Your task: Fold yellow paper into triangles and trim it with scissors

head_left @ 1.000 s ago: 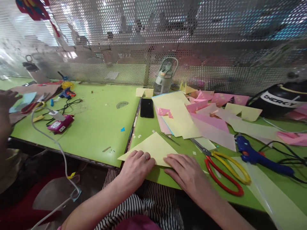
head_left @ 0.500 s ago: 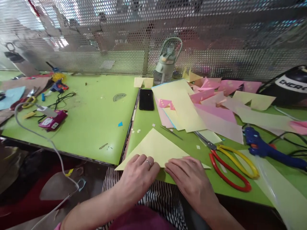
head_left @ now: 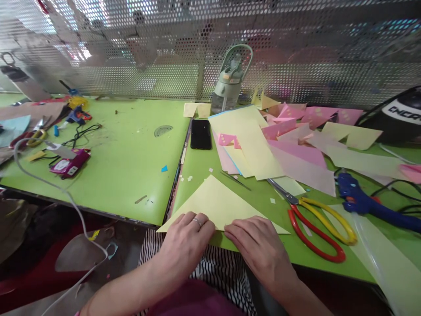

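Now that the right corner of the pale-yellow triangular paper sheet (head_left: pixel 215 199), lower centre of frame, pokes out past the right hand (head_left: pixel 259 245) that hid it a second ago, I'd guess edge-flattening's underway. Right hand and left hand (head_left: pixel 184 239): fingers bent on its lower edge; can't tell if pinching.

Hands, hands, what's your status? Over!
Left hand, right hand: both at near edge of yellow paper. Paper triangular, peak pointing away. Scissors close by, not on paper.
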Available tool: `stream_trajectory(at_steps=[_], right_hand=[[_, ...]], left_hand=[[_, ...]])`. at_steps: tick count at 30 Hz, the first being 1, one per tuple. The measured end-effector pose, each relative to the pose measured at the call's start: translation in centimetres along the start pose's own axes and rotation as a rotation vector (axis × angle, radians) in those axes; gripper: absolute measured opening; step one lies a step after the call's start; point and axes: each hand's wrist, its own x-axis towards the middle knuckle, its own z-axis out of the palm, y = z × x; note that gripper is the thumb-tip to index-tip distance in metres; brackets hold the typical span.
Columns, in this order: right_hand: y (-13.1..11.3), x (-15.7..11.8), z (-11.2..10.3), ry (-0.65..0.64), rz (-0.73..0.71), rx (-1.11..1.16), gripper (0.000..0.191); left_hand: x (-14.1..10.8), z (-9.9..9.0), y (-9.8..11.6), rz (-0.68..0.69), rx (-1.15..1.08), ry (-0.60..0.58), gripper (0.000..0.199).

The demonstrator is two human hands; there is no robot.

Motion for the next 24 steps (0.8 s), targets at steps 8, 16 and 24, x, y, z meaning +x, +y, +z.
stream_trajectory(at_steps=[8,16,24], right_hand=[[0.6,0.3,-0.2,-0.109,0.068,-0.078,0.025],[0.9,0.8,-0.4,-0.183,0.1,-0.078,0.034],[1.6,1.0,-0.8,-0.238,0.168,-0.029,0.039]], left_hand=[[-0.8,0.5,-0.5,-0.043,0.028,0.05,0.014],[-1.0,-0.3,-1.5,-0.135,0.014,0.021,0.022],[-0.8,-2.4,-2.7,-0.211,-0.086,-0.101,0.025]])
